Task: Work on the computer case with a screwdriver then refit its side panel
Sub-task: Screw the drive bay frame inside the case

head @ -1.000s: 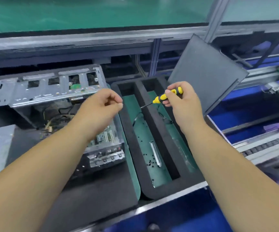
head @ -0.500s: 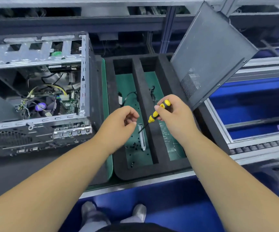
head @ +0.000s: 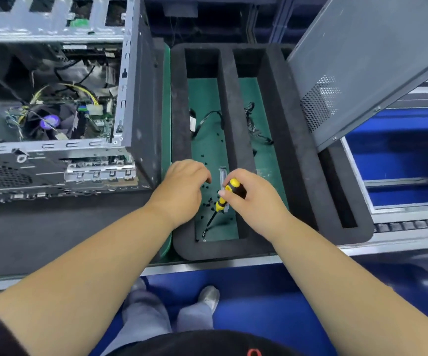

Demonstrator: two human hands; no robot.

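On the counter [head: 53, 235], far left: one computer case [head: 53, 98], side open, its fan, coloured wiring and circuit board exposed; the rear port plate faces the near edge. A green mat [head: 166, 104] lies under it and shows as a strip along its right side.

Centre: one black foam tray [head: 290, 155], just right of the case, divided lengthwise into compartments floored in green. The left compartment holds scattered small black screws [head: 209, 201], a black cable [head: 205, 119] toward the far end, and a narrow metal strip [head: 222, 176] partly hidden behind the right hand. The next compartment holds a second black cable [head: 255, 124].

Far right: one grey side panel [head: 367, 60], perforated vent patch at its lower corner, standing tilted over the tray's right side, well apart from the case.

Left hand [head: 182, 188]: over the near end of the left compartment, fingers curled downward toward the screws; whether its grip pinches anything cannot be told.

Right hand [head: 251, 199]: grip closed around the handle of a yellow-and-black screwdriver [head: 223, 199]; the shaft slants down and left, its tip near the floor of the left compartment at the near end, among the screws.

Below the counter: blue floor [head: 259, 291], the person's grey trouser legs and shoes.
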